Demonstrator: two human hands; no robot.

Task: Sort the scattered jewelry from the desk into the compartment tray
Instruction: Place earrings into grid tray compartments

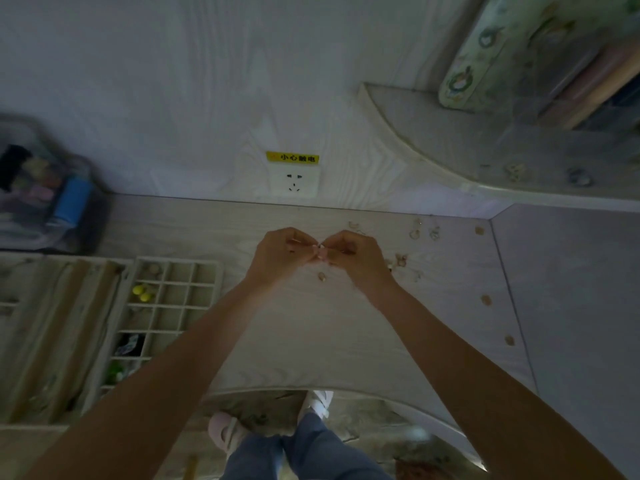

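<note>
Desk: pale wood-grain desk [311,323], loose small jewelry pieces [415,233] centre-right.
Hands: left hand [282,252] and right hand [349,256] together pinch one tiny piece.
Tray: white gridded compartment tray [204,296], left.
Next: likely carry left, drop accurately.

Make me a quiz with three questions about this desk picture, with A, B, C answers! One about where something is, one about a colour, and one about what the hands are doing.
1. Where is the compartment tray?
A. left of the hands
B. right of the hands
C. on the shelf

2. What colour are the two round beads in the tray?
A. red
B. yellow
C. white

3. What are the left hand and right hand doing?
A. lying flat
B. pinching something small together
C. lifting the tray

Answers: A, the tray sits at the desk's left; B, they look bright yellow; B, curled fingertips meet above the desk.
</note>
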